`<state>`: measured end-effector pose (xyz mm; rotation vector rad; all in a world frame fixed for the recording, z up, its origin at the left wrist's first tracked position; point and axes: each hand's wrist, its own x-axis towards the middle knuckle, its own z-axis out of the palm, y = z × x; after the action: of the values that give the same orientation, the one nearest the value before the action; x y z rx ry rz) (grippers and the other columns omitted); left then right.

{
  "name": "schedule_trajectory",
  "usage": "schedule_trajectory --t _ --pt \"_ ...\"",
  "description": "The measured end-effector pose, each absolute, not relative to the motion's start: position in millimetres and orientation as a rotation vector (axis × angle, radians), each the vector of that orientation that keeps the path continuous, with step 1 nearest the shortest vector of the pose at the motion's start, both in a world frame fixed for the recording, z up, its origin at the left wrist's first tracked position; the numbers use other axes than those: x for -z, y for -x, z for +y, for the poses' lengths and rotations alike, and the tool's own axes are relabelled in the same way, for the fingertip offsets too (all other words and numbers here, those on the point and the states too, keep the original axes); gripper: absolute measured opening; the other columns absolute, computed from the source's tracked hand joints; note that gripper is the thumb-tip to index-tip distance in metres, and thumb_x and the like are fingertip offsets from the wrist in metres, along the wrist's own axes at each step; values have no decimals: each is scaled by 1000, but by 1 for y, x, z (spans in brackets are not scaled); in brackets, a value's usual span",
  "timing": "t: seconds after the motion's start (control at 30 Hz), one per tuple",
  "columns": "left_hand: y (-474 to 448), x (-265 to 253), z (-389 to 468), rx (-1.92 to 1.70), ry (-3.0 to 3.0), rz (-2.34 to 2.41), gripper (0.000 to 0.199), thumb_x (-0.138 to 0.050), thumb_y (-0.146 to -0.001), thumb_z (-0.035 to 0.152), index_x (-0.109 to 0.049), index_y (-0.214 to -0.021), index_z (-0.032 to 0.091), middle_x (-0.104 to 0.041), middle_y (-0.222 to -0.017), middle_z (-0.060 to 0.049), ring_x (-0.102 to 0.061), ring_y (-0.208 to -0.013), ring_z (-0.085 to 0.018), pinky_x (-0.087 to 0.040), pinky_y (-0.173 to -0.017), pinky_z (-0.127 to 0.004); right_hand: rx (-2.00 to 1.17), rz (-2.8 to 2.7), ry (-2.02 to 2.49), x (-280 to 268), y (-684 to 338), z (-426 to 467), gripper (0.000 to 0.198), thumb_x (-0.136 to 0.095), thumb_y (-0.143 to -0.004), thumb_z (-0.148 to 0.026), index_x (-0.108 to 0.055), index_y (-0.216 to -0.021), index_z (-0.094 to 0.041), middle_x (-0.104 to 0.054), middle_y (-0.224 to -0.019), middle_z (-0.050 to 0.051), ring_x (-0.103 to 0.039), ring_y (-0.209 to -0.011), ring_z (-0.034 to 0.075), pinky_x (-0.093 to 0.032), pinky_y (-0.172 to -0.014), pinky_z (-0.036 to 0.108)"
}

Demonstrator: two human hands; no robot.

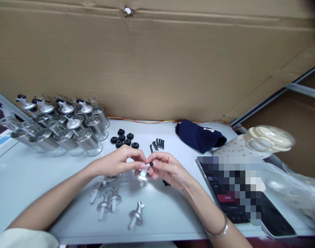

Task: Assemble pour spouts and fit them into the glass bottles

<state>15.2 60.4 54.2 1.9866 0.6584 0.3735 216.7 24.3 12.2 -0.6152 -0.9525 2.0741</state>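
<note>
Above the middle of the table, both hands meet on a silver pour spout [143, 176] with a round flange. My left hand [120, 160] pinches its upper part between thumb and fingers. At the spout's tip, my right hand [170, 168] grips a small black flip cap [150, 164]; whether the cap is fixed on cannot be told. Several loose pour spouts lie below my left hand, with one spout [136, 215] apart nearer the front edge. Beyond my hands are several round black stoppers [127, 142] and a small group of black caps [160, 143].
Glass and metal bottles [89, 139] crowd the back left, some with spouts fitted. A navy cap [199, 136] lies at the back right, beside a dotted cup [232, 146]. A tablet [224, 199], partly blurred out, and a clear plastic bag [294, 189] fill the right side. Cardboard [157, 69] walls the back.
</note>
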Motion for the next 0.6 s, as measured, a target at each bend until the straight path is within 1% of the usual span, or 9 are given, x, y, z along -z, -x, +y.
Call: schedule_trajectory --t 0.17,0.4,0.5,0.6 --pt "-14 -57 62 -327 -2091 633 24 -51 -91 34 -66 -88 14 -69 -74 -3 -60 -64 -11 -42 -61 -18 -2120 -964 638 -14 -219 25 20 -78 -70 -28 -71 -83 -14 -72 -69 2 -66 -58 9 -50 -58 19" --pt "-17 -59 54 -304 -2167 607 23 -50 -92 32 -64 -86 14 -67 -74 -3 -59 -64 -11 -42 -62 -18 -2198 -988 623 -17 -222 26 18 -79 -68 -27 -71 -78 -14 -73 -65 2 -66 -52 9 -51 -55 19" --pt "-17 -59 55 -303 -2155 632 22 -49 -92 31 -63 -88 14 -68 -76 -3 -59 -65 -11 -42 -62 -19 -2146 -965 653 -14 -221 26 18 -79 -69 -27 -71 -79 -14 -73 -66 3 -66 -53 10 -50 -53 18" --pt "-16 -59 58 -285 -2158 693 22 -47 -93 31 -62 -90 14 -67 -77 -2 -59 -67 -11 -41 -62 -19 -2063 -933 676 -13 -217 26 18 -78 -70 -27 -71 -80 -15 -72 -65 1 -64 -53 7 -48 -53 17"
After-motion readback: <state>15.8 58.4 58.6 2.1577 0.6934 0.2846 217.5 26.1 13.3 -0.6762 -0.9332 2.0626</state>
